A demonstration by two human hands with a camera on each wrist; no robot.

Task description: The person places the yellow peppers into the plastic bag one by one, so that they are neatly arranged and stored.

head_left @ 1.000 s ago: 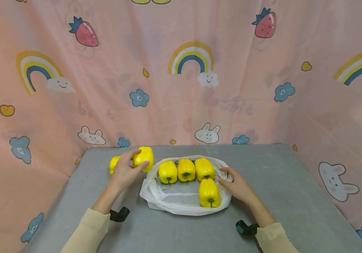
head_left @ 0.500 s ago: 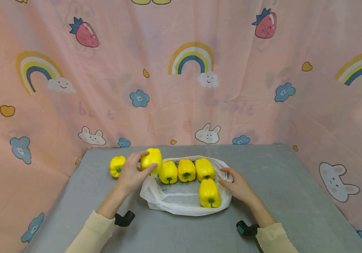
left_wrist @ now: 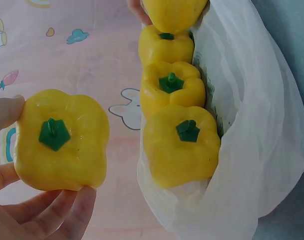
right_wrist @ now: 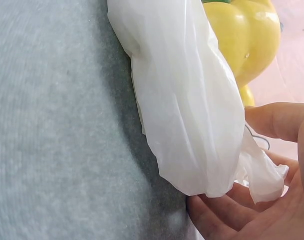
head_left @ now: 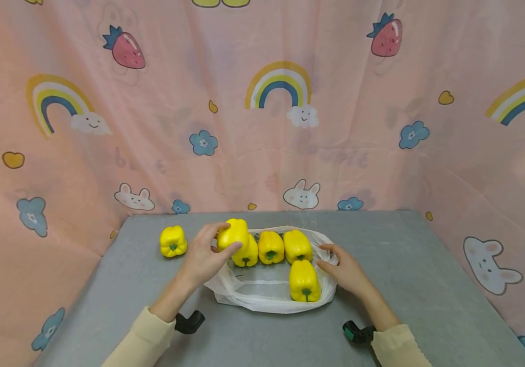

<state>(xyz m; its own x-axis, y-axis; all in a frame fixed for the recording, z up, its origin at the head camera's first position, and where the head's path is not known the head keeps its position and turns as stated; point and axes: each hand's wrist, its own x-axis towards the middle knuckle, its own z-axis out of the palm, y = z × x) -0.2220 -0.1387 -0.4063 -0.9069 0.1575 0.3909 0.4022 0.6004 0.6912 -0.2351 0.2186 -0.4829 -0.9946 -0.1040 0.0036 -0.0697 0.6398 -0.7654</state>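
My left hand [head_left: 201,261] grips a yellow bell pepper [head_left: 232,234] between thumb and fingers, raised over the left rim of a white plastic bag [head_left: 269,307]. The left wrist view has this held pepper [left_wrist: 77,160] with its green stem toward the camera. Inside the spread-open bag, a row of yellow bell peppers [head_left: 270,248] lines the far side, and one more pepper [head_left: 304,283] lies at the front right. My right hand [head_left: 347,269] holds the bag's right edge, its thumb on the inner side and its fingers on the outer side of the plastic [right_wrist: 191,125].
Another yellow bell pepper [head_left: 173,241] sits on the grey table [head_left: 427,295], left of the bag. A pink curtain [head_left: 225,178] with printed pictures hangs behind the table and along its sides. Black wrist devices [head_left: 357,332] are worn on both arms.
My left hand has carried its pepper to the right, from beside the bag to over its left rim. The pepper left on the table came into full view. The right hand has stayed still.
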